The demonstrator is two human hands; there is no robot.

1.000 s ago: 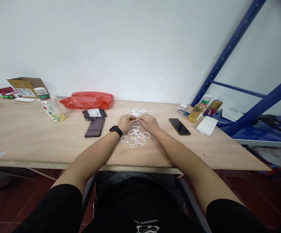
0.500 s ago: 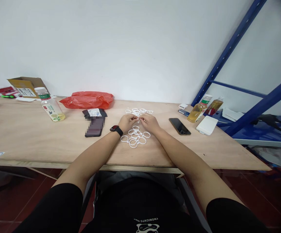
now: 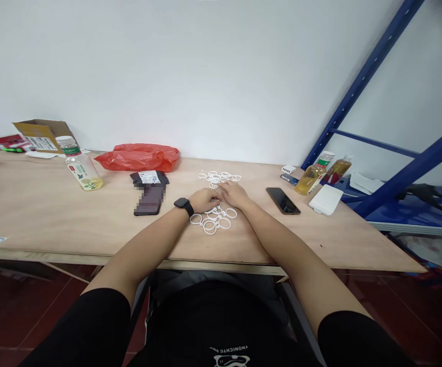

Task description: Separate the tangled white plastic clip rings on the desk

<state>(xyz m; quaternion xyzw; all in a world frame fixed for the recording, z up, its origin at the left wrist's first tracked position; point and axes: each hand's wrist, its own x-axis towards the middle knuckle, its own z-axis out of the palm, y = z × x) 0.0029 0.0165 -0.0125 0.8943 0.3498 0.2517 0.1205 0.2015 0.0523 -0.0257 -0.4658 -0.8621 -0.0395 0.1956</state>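
Two clusters of thin white plastic rings, some with small knobs, lie on the wooden table. My left hand point(image 3: 204, 200), a black watch on its wrist, is over the top of the near cluster of rings point(image 3: 210, 225). Its fingers are bent together at the uppermost white ring, which they partly hide. Just to its right, my right hand point(image 3: 234, 193) rests with fingers stretched out between the two clusters. Those fingertips are close to the lower edge of the far cluster of rings point(image 3: 215, 178), and I see nothing held in them.
Left of my hands are a phone point(image 3: 150, 201) partly blurred out, a red plastic bag point(image 3: 138, 158), a drink bottle point(image 3: 83, 171) and a cardboard box point(image 3: 45, 136). On the right are another phone point(image 3: 282, 200), a white case point(image 3: 325, 199), bottles and a blue metal rack point(image 3: 362, 84).
My hands were pinched together over a small white piece. They have parted slightly; the left has come down toward the near rings, and a ring now shows at the far cluster's lower edge.
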